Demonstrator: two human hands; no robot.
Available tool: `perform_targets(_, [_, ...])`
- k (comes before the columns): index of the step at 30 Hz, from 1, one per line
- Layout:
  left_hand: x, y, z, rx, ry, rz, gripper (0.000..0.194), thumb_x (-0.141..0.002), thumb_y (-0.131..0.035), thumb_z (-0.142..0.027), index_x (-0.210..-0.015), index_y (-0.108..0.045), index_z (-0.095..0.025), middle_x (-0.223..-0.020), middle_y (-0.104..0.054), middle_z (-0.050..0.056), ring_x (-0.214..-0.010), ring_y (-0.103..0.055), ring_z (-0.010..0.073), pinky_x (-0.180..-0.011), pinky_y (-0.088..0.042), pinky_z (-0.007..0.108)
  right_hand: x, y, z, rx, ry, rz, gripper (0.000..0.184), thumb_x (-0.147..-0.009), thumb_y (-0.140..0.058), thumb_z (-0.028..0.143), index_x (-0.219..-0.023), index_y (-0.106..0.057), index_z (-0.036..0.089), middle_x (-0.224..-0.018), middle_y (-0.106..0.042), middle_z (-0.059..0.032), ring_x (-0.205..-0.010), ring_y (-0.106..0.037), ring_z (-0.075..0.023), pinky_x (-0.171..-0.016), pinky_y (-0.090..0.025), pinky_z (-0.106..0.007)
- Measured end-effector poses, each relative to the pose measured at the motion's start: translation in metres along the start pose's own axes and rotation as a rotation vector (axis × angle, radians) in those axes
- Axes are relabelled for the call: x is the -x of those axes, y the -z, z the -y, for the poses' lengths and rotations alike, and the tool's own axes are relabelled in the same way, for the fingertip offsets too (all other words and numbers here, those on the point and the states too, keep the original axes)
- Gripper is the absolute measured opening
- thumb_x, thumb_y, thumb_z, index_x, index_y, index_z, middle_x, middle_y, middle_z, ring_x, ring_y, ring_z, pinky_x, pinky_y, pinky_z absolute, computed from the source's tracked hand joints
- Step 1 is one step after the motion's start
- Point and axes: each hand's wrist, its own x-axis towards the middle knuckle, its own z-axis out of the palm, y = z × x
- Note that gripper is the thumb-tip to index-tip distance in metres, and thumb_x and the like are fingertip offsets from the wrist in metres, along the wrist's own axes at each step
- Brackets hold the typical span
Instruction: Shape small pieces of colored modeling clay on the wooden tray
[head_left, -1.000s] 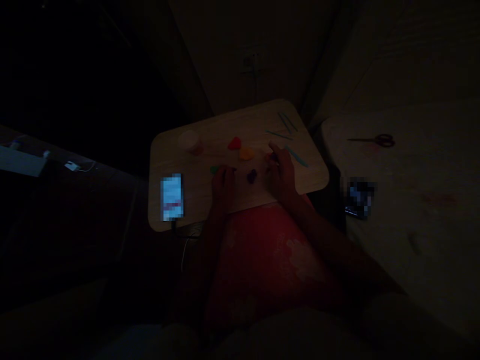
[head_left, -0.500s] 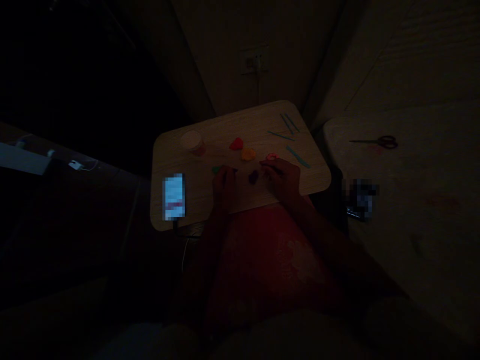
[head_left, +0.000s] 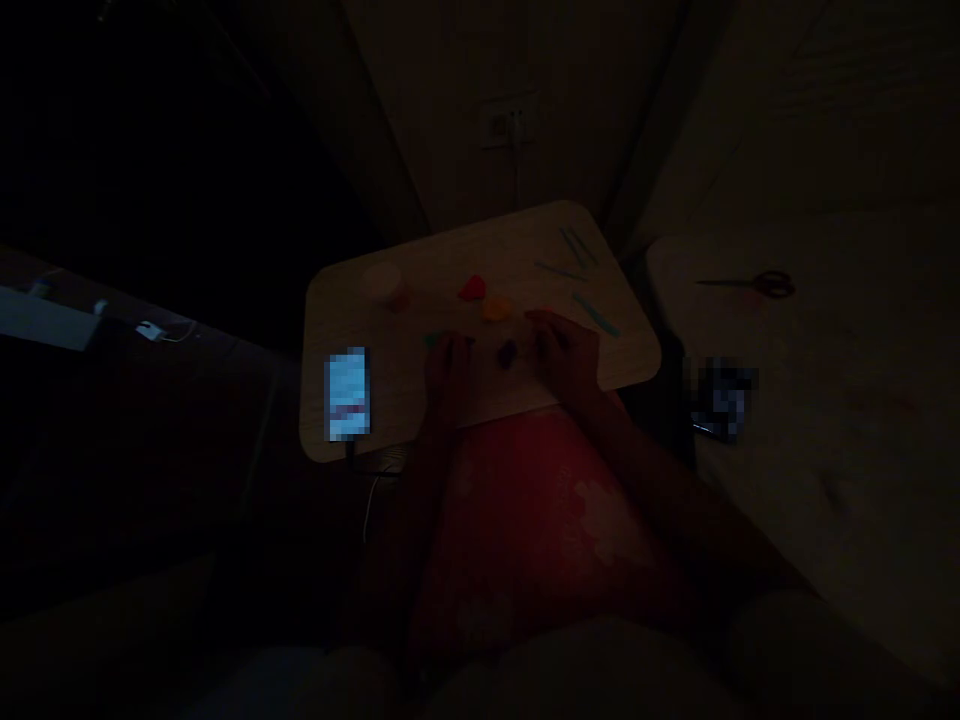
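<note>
On the wooden tabletop (head_left: 442,255), the left hand (head_left: 448,365) rests against a green clay lump (head_left: 433,340), and the right hand (head_left: 562,350) lies just beside a dark purple clay lump (head_left: 508,352); the dimness hides any grip. A red clay lump (head_left: 472,289) and an orange clay lump (head_left: 496,309) sit farther back on the tabletop. Teal sculpting tools (head_left: 596,314) lie toward its far right corner, a small cup (head_left: 382,283) toward its far left, and a phone (head_left: 347,395) at its near left corner. Scissors (head_left: 750,284) lie on the bed (head_left: 825,470) to its right.

Head-worn view, angled forward and down
</note>
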Motion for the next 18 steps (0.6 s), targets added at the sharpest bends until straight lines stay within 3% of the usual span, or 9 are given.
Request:
perform_targets(8, [-0.0003,-0.0007,-0.0057,-0.004,0.004,0.010,0.042,-0.093,-0.060,-0.058,-0.073,-0.056,-0.020,-0.067,-0.050,-0.001,-0.063,-0.045,0.0122,-0.058,-0.039,0.024,-0.0014,-0.0047,-0.0090,-0.147,-0.010,0.015,0.038,-0.102,-0.046,0.042,-0.130,-0.068,0.028,-0.101,-0.075,-0.0066,-0.067,-0.070,-0.0161,-0.060,-0.060,-0.033])
perform_targets(13, [-0.0011,-0.0010,-0.0035,-0.004,-0.022,0.012,0.045,-0.094,-0.059,-0.059,-0.071,-0.054,-0.020,-0.067,-0.050,-0.001,-0.063,-0.044,0.0120,-0.058,-0.039,0.024,-0.0003,-0.0036,-0.0005,-0.100,-0.062,0.064,0.027,-0.098,-0.056,0.040,-0.100,-0.076,0.022,-0.075,-0.074,-0.0021,-0.056,-0.067,-0.0151,-0.059,-0.059,-0.032])
perform_targets(16, [-0.0014,-0.0006,-0.0005,-0.011,-0.027,0.016,0.044,-0.094,-0.059,-0.059,-0.072,-0.055,-0.021,-0.067,-0.049,-0.001,-0.064,-0.045,0.0125,-0.058,-0.040,0.024,-0.0007,-0.0033,-0.0010,-0.101,-0.050,0.028,0.020,-0.096,-0.059,0.035,-0.092,-0.075,0.022,-0.077,-0.074,-0.0013,-0.060,-0.068,-0.0148,-0.061,-0.059,-0.031])
perform_targets(18, [-0.0016,-0.0007,0.0005,0.000,-0.008,0.009,0.044,-0.093,-0.059,-0.060,-0.072,-0.056,-0.021,-0.067,-0.050,-0.001,-0.064,-0.046,0.0125,-0.058,-0.040,0.024,-0.0012,-0.0044,-0.0043,-0.078,-0.024,-0.023,0.012,-0.089,-0.068,0.032,-0.087,-0.073,0.022,-0.083,-0.074,-0.0022,-0.073,-0.072,-0.0163,-0.070,-0.061,-0.032])
